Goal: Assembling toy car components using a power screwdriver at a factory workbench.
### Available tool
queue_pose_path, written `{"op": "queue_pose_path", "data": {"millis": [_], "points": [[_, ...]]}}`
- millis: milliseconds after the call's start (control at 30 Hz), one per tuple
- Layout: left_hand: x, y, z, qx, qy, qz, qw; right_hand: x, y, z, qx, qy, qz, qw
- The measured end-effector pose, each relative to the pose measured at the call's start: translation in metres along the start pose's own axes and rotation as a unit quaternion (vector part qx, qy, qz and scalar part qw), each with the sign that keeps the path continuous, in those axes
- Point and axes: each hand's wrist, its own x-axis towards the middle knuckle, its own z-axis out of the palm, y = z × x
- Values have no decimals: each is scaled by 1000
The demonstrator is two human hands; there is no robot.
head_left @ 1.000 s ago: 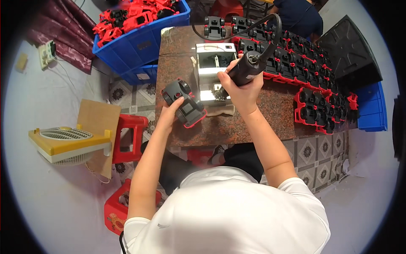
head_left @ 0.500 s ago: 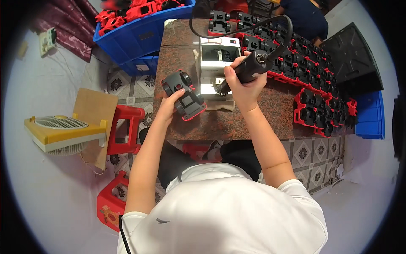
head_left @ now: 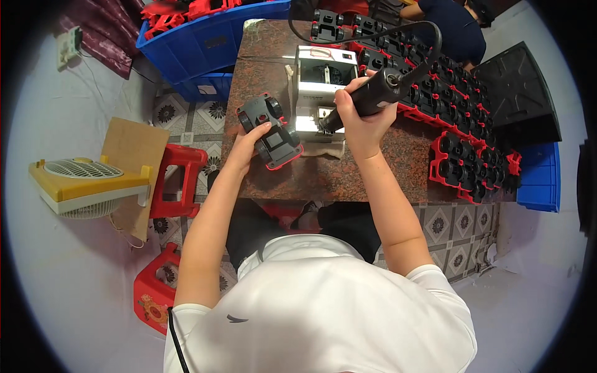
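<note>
Currently, the left hand (head_left: 246,148) grips a black-and-red toy-car body (head_left: 273,138), positioned left of the right hand (head_left: 365,127). The right hand is closed around a black corded tool (head_left: 373,96); a white machine (head_left: 316,93) stands between and beyond the hands.

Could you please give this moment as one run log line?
Left hand: holding black-and-red toy car base | Right hand: gripping black corded tool, tip at white machine | Table, right: similar bases in rows
</note>
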Motion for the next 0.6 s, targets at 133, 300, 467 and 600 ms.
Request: {"op": "queue_pose_path", "data": {"millis": [133, 300, 467, 600], "points": [[2, -2, -5, -3, -1, -10, 1000, -8, 3, 5, 1, -12, -7, 1000], [6, -2, -4, -4, -30, 14, 999, -7, 15, 3, 11, -14, -32, 999], [3, -3, -2, 7, -16, -8, 1000, 2, 14, 4, 3, -42, -35, 999], [-6, -6, 3, -15, 2, 23, 1000, 15, 10, 3, 7, -61, 25, 998]]}}
